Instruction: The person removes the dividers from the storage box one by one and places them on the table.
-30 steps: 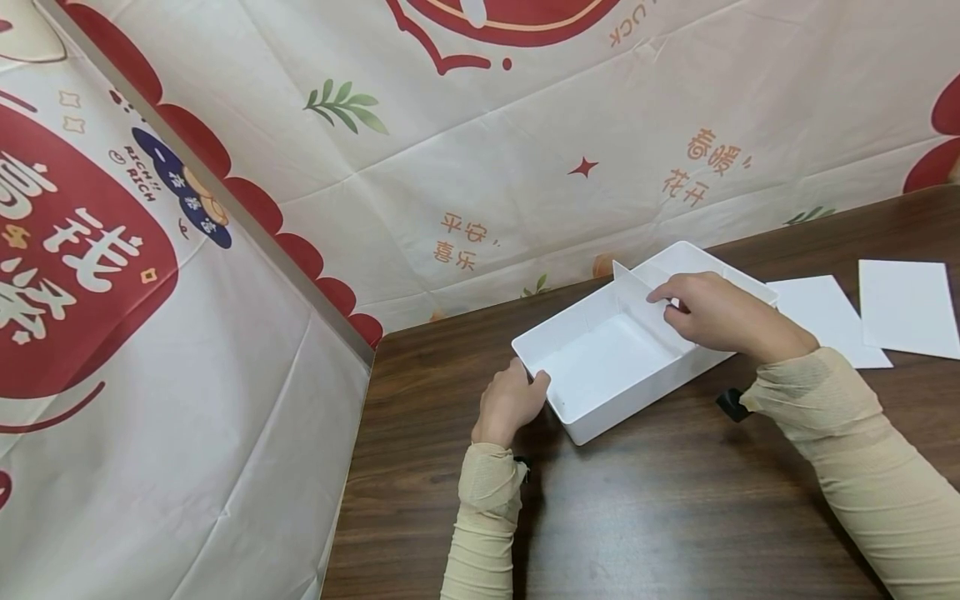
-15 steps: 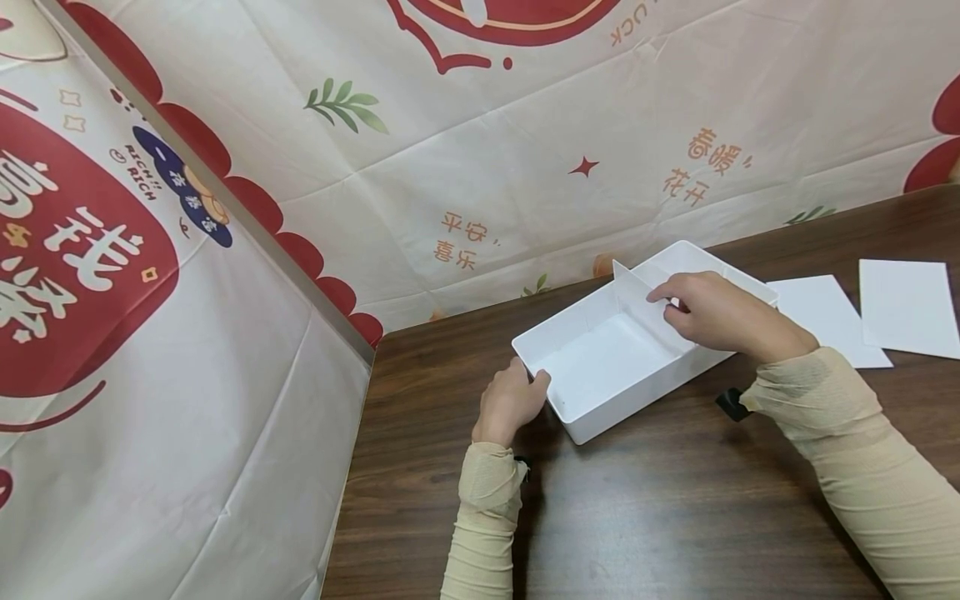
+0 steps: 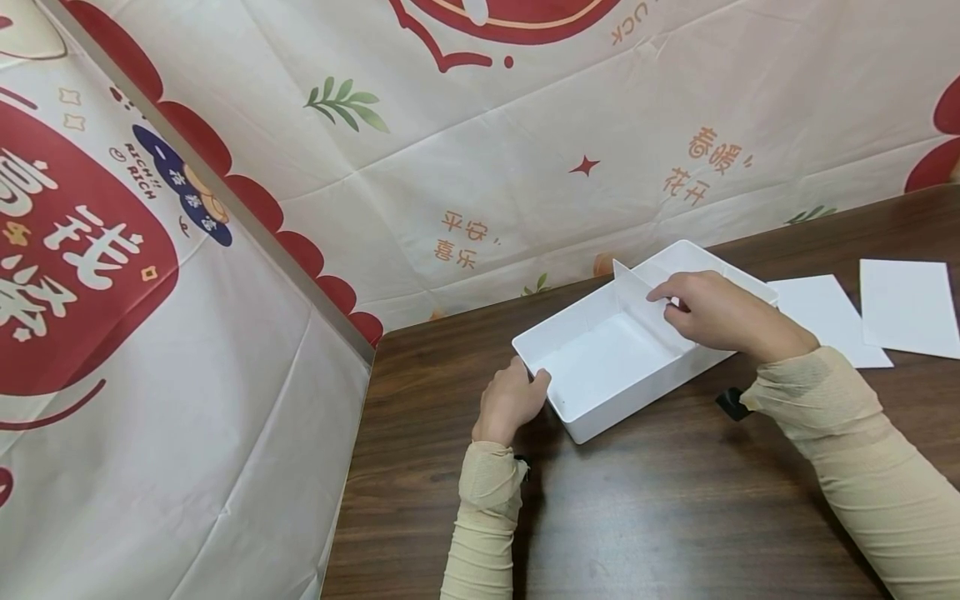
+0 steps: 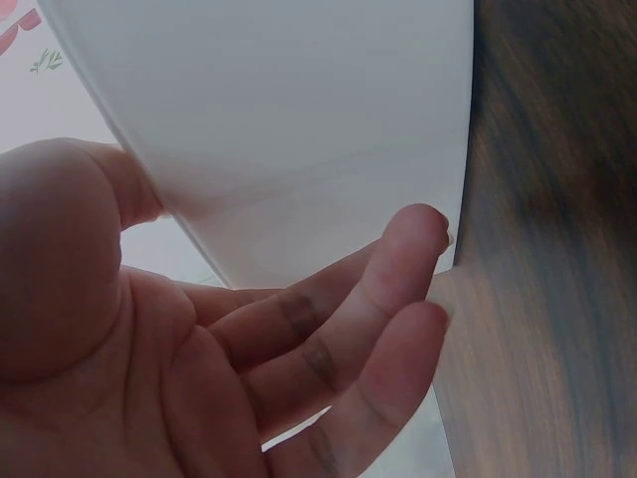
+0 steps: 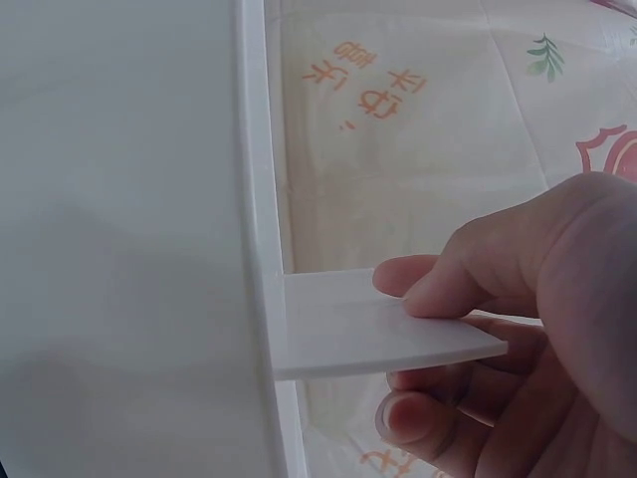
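Observation:
A white rectangular box without a lid stands slanted on the dark wooden table. My left hand grips its near left end, thumb over the rim and fingers outside; the left wrist view shows the end wall between them. Across the inside of the box stands a thin white divider panel, one corner rising above the far rim. My right hand pinches this panel's upper edge between thumb and fingers, as the right wrist view shows. The panel's lower part on the right side is hidden behind my hand.
Two white flat sheets lie overlapping on the table to the right of the box. Printed cloth hangs behind the table and along its left side. A black piece shows at my right cuff.

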`<state>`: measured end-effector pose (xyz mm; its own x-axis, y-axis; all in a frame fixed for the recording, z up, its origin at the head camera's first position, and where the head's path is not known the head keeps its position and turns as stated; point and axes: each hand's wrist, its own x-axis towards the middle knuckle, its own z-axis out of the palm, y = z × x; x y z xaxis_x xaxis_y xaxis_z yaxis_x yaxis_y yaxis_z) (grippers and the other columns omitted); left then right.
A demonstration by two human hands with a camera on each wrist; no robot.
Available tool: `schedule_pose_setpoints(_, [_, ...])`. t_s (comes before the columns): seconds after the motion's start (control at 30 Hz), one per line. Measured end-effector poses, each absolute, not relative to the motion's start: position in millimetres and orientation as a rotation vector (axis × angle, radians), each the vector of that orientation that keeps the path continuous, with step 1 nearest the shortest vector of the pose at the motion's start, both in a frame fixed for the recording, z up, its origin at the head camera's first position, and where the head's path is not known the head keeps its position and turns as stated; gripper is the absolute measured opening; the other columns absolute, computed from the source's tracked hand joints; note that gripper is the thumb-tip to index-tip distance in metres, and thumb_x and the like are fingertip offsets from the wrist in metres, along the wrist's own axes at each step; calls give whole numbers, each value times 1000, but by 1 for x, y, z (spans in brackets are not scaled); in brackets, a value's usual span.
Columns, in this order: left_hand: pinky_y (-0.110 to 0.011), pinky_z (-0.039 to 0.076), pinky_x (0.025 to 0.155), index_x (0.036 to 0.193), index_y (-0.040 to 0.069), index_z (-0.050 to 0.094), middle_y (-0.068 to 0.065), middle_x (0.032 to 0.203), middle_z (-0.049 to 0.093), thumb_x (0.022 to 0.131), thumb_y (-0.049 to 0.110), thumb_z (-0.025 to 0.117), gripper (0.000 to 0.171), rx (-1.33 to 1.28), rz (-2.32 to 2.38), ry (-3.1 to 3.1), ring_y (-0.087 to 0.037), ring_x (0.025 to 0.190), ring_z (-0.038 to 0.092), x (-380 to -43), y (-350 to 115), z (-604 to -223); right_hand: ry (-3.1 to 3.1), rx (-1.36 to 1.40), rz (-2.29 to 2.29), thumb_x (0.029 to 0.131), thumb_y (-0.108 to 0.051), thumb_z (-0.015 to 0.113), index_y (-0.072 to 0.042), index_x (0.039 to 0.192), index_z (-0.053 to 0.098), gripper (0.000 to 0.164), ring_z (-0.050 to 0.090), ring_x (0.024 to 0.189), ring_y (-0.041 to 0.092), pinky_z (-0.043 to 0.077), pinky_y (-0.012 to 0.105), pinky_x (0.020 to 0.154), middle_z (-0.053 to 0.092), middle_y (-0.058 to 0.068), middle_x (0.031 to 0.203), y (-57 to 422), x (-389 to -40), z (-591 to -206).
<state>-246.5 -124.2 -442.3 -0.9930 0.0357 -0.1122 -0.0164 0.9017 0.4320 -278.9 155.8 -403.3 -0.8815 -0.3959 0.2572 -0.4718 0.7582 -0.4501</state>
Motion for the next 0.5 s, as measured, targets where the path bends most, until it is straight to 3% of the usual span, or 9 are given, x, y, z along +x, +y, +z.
schedule_pose_setpoints(0.5, [-45,48,71,125,-3,52,-19,103,67,92,37,44,52,14,676,2943,-25,73,55,-248,-125,-443,-2801,684,775,83,4,55,7,110,67,30,52,70,24,46,36,55,67,26,100,156,-278,-402])
